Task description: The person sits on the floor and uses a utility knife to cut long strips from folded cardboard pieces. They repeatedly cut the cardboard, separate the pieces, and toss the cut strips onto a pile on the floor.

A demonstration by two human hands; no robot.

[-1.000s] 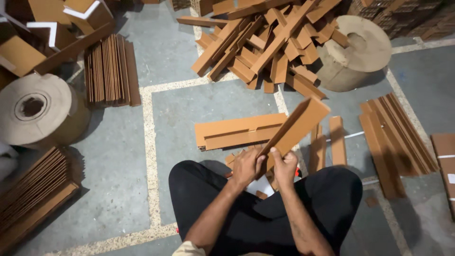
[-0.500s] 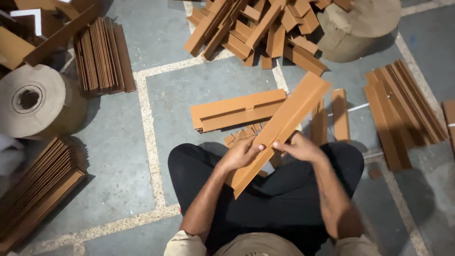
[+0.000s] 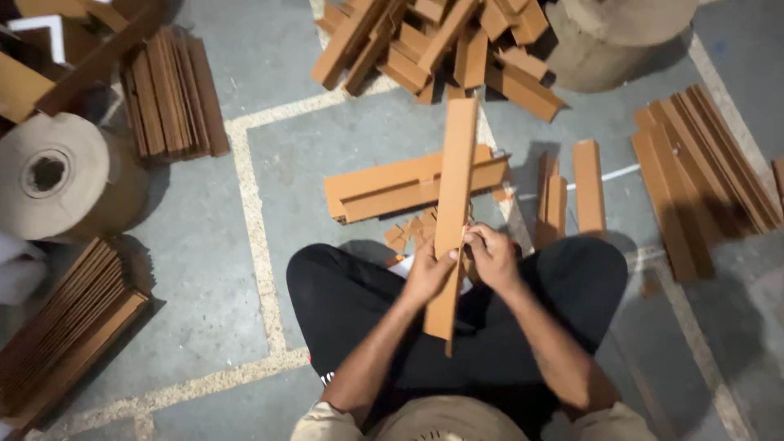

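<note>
- Swung from its earlier slant, the long brown cardboard angle strip now stands nearly upright in view, its lower end over the lap, its upper end reaching out above the floor.
- Left hand: fingers curled shut around the strip's lower half, gripping its left edge.
- Right hand: fingers bent in against the strip's right edge, touching it; how firmly they grip cannot be told.
- Black trousers: legs crossed, seated on the grey concrete floor.
- Small cardboard offcuts: just beyond the knees.
- Flat pair of long cardboard strips: lying crosswise behind the held strip.
- Two short upright-lying strips: right of centre.
- Brown paper roll: far left.
- Loose heap of cardboard strips: farthest, top of view.
</note>
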